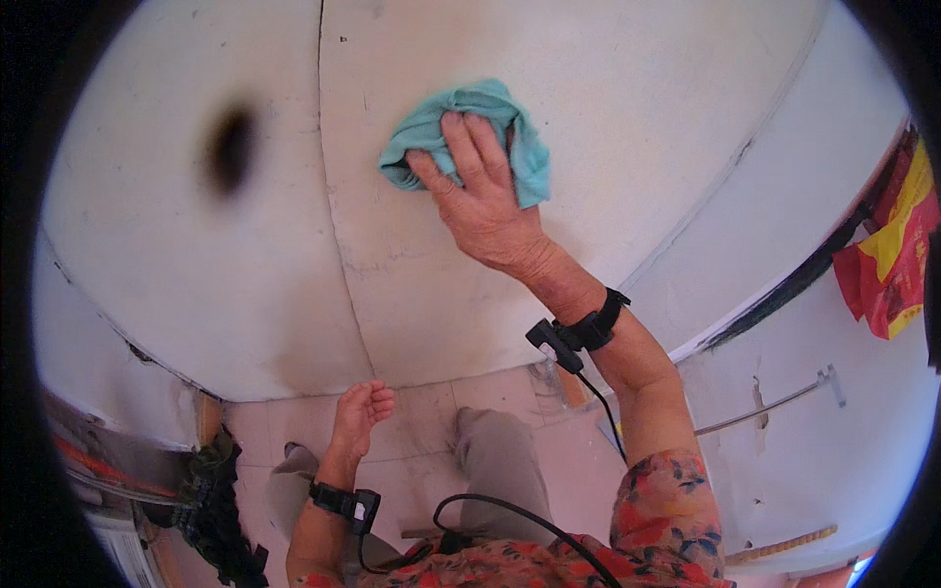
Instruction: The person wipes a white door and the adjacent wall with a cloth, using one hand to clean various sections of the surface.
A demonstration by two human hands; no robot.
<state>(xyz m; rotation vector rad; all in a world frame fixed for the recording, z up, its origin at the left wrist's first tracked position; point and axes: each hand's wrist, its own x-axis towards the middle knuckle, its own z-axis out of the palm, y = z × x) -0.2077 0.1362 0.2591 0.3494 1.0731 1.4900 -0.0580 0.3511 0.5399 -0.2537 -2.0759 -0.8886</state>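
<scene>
My right hand (490, 211) presses a crumpled teal cloth (530, 167) against a large pale panel (627, 118), its fingers spread over the folds. The cloth's edges stick out around the fingers and its underside is hidden. A thin dark seam runs down the panel to the left of the cloth, and faint grey marks show just below it. My left hand (360, 416) hangs near the panel's lower edge, fingers curled in, with nothing visible in them. Each wrist wears a black strap with a small device and a cable.
At the far right hangs a red and yellow bag (887, 250), with a thin metal rod (769, 404) below it. Dark bunched fabric (211, 500) hangs at the lower left. Below the panel lies a pinkish tiled floor (421, 436). A blurred dark spot shows at upper left.
</scene>
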